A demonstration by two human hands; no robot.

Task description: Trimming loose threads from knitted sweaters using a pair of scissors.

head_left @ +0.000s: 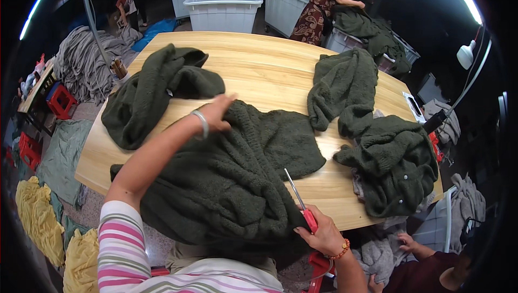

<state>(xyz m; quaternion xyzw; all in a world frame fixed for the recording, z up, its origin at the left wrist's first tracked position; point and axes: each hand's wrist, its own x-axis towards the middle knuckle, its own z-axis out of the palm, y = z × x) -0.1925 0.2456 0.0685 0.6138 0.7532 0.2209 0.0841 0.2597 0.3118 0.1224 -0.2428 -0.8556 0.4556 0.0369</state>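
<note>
A dark green knit sweater [216, 179] lies spread before me, its lower part hanging over the table's near edge. My left hand [215, 115], with a bracelet on the wrist, is closed on the sweater's upper edge; its fingertips are slightly blurred. At the near edge, my right hand [322, 233] grips a red-handled tool [309, 218] with a long, slim metal end pointing up and away over the sweater. Its exact kind cannot be made out. The right thumb lies close to the cloth.
The wooden table [259, 61] also bears a green garment [145, 98] at left and a green garment pile [394, 158] at right. Grey bins [224, 9] stand beyond. A person in a patterned dress [318, 4] works far right; another person's hand [408, 243] touches grey cloth near right.
</note>
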